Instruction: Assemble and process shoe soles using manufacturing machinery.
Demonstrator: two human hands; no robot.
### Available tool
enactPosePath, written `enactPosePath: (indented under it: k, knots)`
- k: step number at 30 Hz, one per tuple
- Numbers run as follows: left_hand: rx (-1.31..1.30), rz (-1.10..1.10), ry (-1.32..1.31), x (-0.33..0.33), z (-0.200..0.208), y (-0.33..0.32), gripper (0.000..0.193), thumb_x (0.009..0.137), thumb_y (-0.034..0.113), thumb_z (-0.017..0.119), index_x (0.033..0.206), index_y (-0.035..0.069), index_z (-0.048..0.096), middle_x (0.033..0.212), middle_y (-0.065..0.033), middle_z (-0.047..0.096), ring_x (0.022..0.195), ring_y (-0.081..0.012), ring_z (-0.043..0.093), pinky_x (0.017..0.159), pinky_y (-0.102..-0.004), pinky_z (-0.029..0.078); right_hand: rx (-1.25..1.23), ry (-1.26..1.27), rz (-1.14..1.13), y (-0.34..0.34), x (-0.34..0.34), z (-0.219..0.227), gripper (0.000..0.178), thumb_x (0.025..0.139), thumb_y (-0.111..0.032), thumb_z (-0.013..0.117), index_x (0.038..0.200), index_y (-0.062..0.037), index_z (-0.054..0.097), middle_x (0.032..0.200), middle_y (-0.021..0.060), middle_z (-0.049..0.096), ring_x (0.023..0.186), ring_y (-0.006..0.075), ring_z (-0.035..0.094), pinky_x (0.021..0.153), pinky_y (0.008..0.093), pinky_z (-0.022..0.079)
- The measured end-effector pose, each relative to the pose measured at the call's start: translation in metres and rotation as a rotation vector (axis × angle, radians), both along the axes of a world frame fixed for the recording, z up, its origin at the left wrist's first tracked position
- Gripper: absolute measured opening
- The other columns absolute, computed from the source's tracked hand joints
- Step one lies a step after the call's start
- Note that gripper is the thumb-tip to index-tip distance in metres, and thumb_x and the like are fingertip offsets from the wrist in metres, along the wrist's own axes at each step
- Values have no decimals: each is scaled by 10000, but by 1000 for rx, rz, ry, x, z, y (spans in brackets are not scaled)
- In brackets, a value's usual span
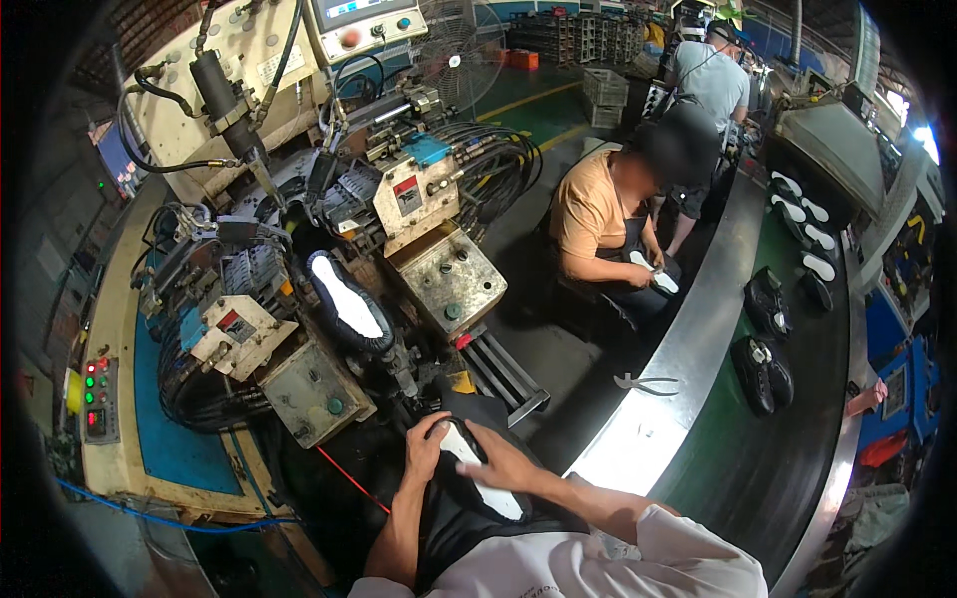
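A dark shoe upper with a white insole board (pixel 496 498) lies bottom up over my lap, its toe away from me. My left hand (pixel 427 445) is closed around its far left edge, thumb near the toe. Across its right side rests my right hand (pixel 503 463), fingers stretched out and touching the white bottom and rim. Just beyond my hands, another dark shoe with a white bottom (pixel 344 302) sits bottom up in the machine (pixel 329 199), between its two side units.
On my right runs a green conveyor (pixel 688 468) with a metal edge, carrying dark shoes (pixel 764 374) and several white-bottomed ones. Pliers (pixel 646 384) lie on that edge. A seated co-worker (pixel 598 219) holds another shoe; a second person (pixel 713 80) stands behind. A red cord (pixel 354 481) hangs left.
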State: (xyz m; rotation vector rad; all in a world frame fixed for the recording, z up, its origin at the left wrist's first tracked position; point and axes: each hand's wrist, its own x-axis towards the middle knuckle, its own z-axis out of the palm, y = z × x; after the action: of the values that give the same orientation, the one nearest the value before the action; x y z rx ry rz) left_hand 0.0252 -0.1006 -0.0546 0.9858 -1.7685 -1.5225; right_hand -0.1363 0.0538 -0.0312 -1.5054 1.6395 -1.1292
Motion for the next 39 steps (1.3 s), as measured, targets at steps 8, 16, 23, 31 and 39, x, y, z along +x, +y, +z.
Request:
enactPosePath:
  k: [8,16,23,31,39]
  knots:
    - [205,1,-221,-12,-59,-32,411,1048,292,708,1372,41,736,1049,-28,733,783,-123,616,591,-333,480,165,668,165,89,-6,29,945,861,-364,854,1693,-374,405,1737,371,181,1304,545,542,1134,548,504]
    - [-186,1,-342,-25,-24,-31,326,1063,210,632,1281,2,757,1199,-259,771,1165,-387,753,998,-432,566,79,648,130,65,-12,4,741,901,-382,821,1594,-373,559,1730,382,162,1337,567,485,1141,568,494]
    - [45,51,-315,-5,-36,-24,325,1093,210,621,1310,6,750,1135,-211,810,1112,-300,782,942,-385,581,94,607,231,59,-23,5,645,894,-350,831,1513,-361,650,1715,392,180,1323,572,500,1089,581,540]
    - [-45,403,140,22,3,-125,275,1082,339,619,943,103,640,902,32,578,815,-115,543,739,-345,457,35,485,51,40,-53,54,631,823,-260,883,1437,-296,740,1705,379,244,1406,561,479,1136,608,483]
    - [481,343,500,-27,143,-268,567,1052,347,731,1505,60,547,1220,-66,722,1059,-227,724,921,-424,612,-168,690,-25,-94,-81,148,637,875,-290,839,1494,-269,691,1708,387,214,1389,575,490,1118,601,504]
